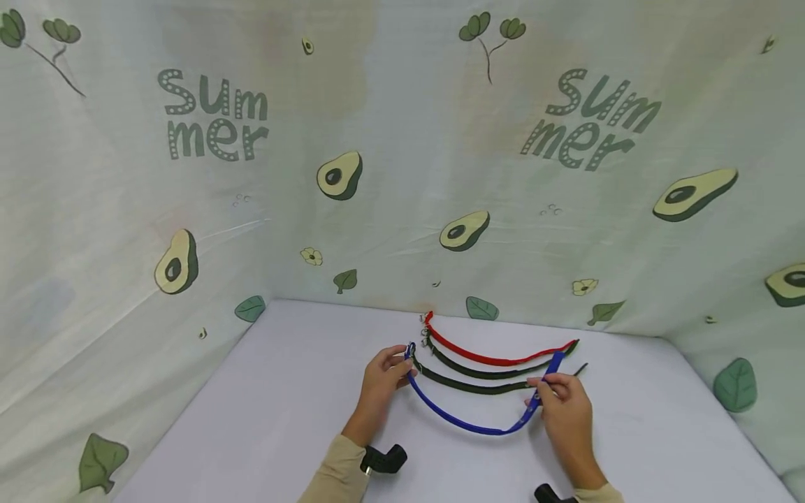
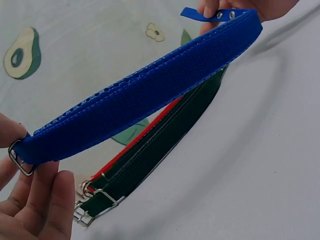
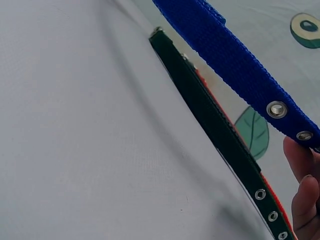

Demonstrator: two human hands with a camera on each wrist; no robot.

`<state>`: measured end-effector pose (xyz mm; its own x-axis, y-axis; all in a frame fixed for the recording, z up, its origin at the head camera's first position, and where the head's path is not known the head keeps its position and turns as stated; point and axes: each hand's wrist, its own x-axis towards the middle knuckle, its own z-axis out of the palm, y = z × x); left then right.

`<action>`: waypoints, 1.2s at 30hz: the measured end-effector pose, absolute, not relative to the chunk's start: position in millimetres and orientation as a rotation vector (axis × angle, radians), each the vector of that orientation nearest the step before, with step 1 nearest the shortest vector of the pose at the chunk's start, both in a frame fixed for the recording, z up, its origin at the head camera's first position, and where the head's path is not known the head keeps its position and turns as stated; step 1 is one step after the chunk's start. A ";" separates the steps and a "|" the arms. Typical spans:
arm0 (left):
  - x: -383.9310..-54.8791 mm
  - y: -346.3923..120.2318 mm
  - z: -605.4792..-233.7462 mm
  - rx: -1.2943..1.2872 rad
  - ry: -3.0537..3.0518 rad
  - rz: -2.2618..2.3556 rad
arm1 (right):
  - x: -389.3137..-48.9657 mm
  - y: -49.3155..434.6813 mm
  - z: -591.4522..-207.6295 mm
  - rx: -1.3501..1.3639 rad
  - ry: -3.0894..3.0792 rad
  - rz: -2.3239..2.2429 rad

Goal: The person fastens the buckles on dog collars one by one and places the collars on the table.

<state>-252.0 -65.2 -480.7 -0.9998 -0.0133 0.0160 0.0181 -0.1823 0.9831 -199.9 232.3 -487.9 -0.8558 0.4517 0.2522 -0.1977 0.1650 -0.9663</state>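
A blue collar (image 1: 468, 425) of webbing hangs in a curve between my two hands, lifted off the white table. At its buckle end, where a metal loop (image 2: 21, 159) shows, my left hand (image 1: 381, 381) pinches it between thumb and fingers. Toward the other end, by the metal eyelets (image 3: 276, 109), my right hand (image 1: 566, 412) pinches the strap, and its tip sticks up past the fingers. Behind it two dark green collars (image 1: 478, 387) and a red collar (image 1: 472, 355) stand on edge in similar curves, buckles to the left.
The white table (image 1: 251, 419) spreads around the collars. A pale cloth backdrop (image 1: 402, 140) printed with avocados and leaves rises at the back and sides. Black wrist mounts (image 1: 385, 459) sit on both forearms.
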 end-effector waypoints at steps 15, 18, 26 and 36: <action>-256.2 -59.6 -478.8 0.000 -2.031 -2.339 | -208.7 232.2 -488.9 -0.215 -2.015 1.728; -255.5 -59.8 -477.2 -0.014 -2.022 -2.365 | -210.0 230.2 -486.3 -0.171 -2.031 1.687; -252.5 -57.0 -470.7 -0.053 -1.967 -2.370 | -216.5 230.4 -473.6 -0.014 -2.189 1.447; -243.7 -52.4 -453.7 -0.139 -2.077 -2.275 | -225.5 209.4 -457.4 0.132 -2.289 1.372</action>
